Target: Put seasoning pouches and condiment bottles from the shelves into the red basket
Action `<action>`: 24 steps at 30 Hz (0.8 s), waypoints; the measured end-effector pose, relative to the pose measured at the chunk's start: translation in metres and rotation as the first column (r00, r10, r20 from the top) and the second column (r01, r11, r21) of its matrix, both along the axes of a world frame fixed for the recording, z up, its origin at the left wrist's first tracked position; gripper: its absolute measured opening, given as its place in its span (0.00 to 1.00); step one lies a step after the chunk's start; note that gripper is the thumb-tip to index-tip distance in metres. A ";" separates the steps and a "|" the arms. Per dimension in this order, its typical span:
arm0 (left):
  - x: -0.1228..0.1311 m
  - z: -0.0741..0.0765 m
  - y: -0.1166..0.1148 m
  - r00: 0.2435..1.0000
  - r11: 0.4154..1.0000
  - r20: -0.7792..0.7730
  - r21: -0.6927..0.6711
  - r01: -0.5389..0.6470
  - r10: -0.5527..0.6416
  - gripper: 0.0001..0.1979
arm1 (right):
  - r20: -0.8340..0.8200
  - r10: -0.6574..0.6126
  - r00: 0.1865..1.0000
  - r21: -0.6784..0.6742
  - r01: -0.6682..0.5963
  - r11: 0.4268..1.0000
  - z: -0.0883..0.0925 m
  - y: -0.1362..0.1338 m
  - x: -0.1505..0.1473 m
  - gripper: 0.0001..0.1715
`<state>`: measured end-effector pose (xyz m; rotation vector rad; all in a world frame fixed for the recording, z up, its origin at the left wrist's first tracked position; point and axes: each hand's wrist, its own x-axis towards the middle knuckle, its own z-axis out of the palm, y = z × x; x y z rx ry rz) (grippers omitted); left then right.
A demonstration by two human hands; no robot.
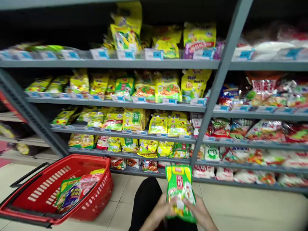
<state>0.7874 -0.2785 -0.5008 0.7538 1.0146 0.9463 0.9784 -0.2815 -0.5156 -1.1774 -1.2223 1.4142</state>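
Low in front of me I hold a green and yellow seasoning packet (178,179), its printed front facing up. My left hand (161,210) grips its lower left side, with the thumb lying on the front. On the opposite edge, my right hand (199,211) holds it the same way, thumb over the print. Fingers behind the packet are hidden. To the left stands a red shopping basket (101,192) on the floor. Several packets (74,192) in green, purple, red and yellow lie inside it.
Grey shelves (144,102) filled with mostly yellow seasoning bags face me. A slanting grey post (216,86) divides them from white and red bags (267,131) at right. My dark-clothed knee (148,195) rises above the tiled floor (122,192). The basket's black handle (30,175) leans leftward.
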 end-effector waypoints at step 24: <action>0.047 0.026 0.242 0.457 0.813 -0.836 0.478 0.333 0.305 0.18 | 0.458 -0.452 0.765 0.485 0.212 0.849 -0.013 0.235 0.012 0.28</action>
